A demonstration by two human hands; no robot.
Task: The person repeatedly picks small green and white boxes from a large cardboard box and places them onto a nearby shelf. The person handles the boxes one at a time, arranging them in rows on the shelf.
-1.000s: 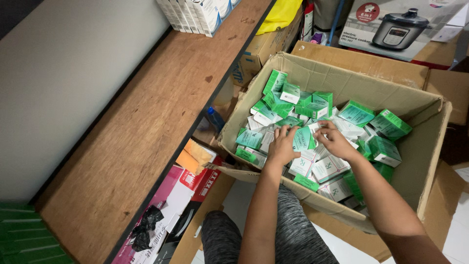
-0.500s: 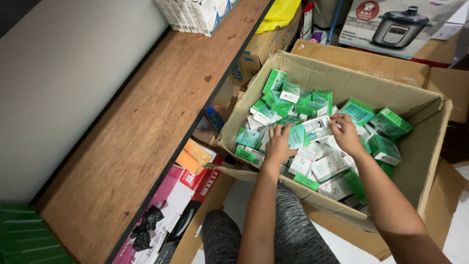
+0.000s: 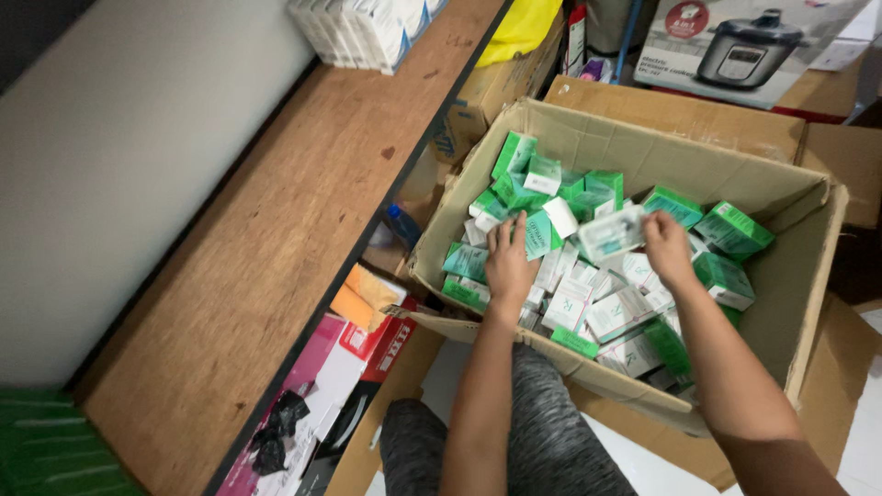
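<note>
Small green-and-white cartons (image 3: pixel 588 276) lie in a loose heap inside an open cardboard box (image 3: pixel 799 303), which sits tilted on the floor just beside a wooden shelf (image 3: pixel 303 230). The right hand (image 3: pixel 666 248) is closed on one pale carton (image 3: pixel 611 232), held at its right end and lifted just clear of the heap, near the middle of the box. The left hand (image 3: pixel 507 262) rests palm down on the cartons at the box's left side, fingers spread and flat; it presses on them but grips none.

Handling note: a carton of this kind is light and thin-walled, so a grip across its short ends, as shown, likely serves better than a squeeze on the broad faces. The flat left hand seems well placed to steady the neighbouring cartons, which lie at all angles and would slide easily.

Surroundings: the person's knees in grey fabric (image 3: pixel 542 432) touch the box's near wall. White packs (image 3: pixel 367 28) stand in a row at the shelf's far end. A printed carton picturing a pressure cooker (image 3: pixel 744 46) lies beyond the box, and coloured packages (image 3: pixel 367 321) are stored under the shelf.
</note>
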